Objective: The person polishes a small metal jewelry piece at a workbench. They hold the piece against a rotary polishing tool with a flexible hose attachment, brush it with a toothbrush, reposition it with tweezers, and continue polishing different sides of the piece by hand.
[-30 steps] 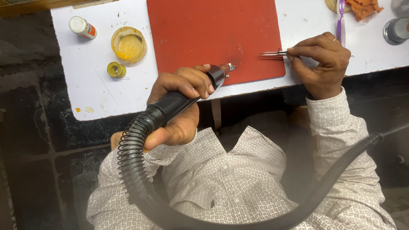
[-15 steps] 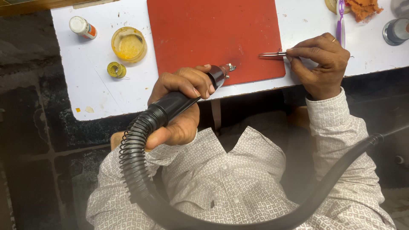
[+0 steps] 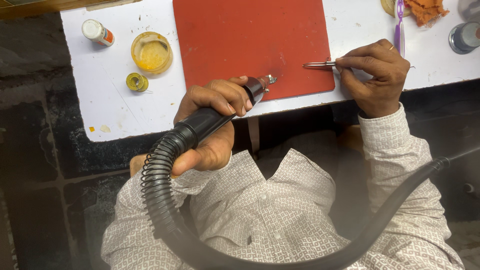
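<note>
Seen from above, the person's left hand [image 3: 215, 120] grips a black hot-air handpiece [image 3: 220, 112], nozzle aimed over the red mat [image 3: 240, 35], while the right hand [image 3: 375, 75] pinches metal tweezers [image 3: 317, 64] at the mat's right edge, steadied on the white table [image 3: 100, 100].

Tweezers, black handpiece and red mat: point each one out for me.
tweezers [image 3: 320, 64], head view, on the bare metal shaft left of the fingers.
black handpiece [image 3: 205, 121], head view, on its smooth barrel.
red mat [image 3: 245, 40], head view, on its bare middle.

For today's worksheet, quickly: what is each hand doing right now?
Left hand: closed around the black handpiece.
Right hand: closed, pinching the tweezers.
</note>
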Tool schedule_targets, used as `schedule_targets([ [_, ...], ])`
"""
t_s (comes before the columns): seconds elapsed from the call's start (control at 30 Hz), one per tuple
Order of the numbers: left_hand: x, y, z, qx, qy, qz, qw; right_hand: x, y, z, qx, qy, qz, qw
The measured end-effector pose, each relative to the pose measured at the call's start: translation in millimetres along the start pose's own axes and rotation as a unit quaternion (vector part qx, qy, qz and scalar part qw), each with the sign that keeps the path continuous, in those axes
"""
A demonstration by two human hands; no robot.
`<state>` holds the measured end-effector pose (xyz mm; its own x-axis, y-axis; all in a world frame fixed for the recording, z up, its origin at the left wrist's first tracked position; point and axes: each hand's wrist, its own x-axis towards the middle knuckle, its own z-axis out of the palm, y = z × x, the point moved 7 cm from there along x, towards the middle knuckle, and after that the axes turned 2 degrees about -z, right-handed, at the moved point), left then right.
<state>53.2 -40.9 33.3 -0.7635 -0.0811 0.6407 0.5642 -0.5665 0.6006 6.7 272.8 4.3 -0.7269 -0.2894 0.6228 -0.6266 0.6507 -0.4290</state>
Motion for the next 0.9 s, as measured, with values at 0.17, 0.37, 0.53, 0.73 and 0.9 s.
schedule_targets([
  [0.17,-0.2,-0.6,0.1,-0.002,0.003,0.004,1.0,-0.3,1.4,0.4,-0.005,-0.001,-0.002,1.0],
  [0.37,-0.7,-0.5,-0.7,-0.001,0.001,-0.006,1.0,-0.4,0.1,0.2,-0.004,0.0,-0.003,1.0],
  [0.53,-1.0,-0.8,-0.1,-0.003,0.002,-0.004,1.0,-0.2,-1.3,-0.1,-0.002,0.001,0.0,1.0],
  [0.73,0.2,-1.7,0.6,-0.008,0.005,0.002,1.0,0.2,-1.5,0.5,-0.007,0.001,-0.001,1.0],
  [0.9,0.3,-0.8,1.2,-0.004,0.003,0.0,1.0,0.0,-1.5,0.5,-0.005,0.002,-0.003,1.0],
])
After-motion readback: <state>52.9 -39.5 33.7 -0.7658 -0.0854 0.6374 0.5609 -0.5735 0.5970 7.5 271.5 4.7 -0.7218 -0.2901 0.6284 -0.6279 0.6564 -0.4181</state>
